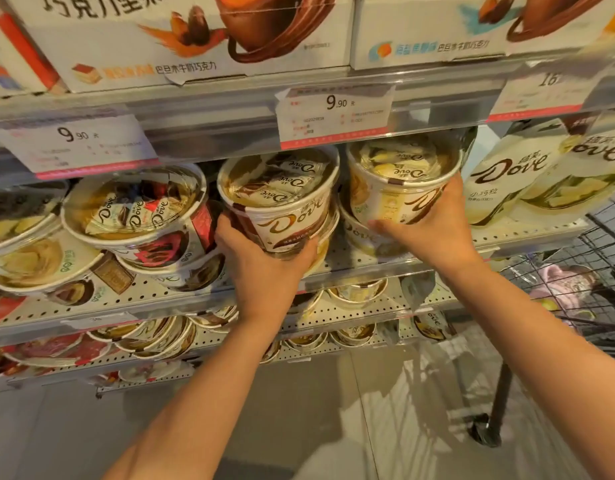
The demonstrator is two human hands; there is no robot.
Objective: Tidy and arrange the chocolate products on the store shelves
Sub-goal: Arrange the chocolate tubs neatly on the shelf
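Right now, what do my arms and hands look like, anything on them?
Both hands, left and right, are bare: no gloves, rings, watch or bracelets visible. Both forearms are bare too, with no sleeves in view up to the frame's lower edge.

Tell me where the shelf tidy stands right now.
Done: the Dove pouches at right stand upright. In hand: the left hand and right hand each grip a Dove tub at the shelf front. Left: the tilted tubs at left and jumbled lower shelves.
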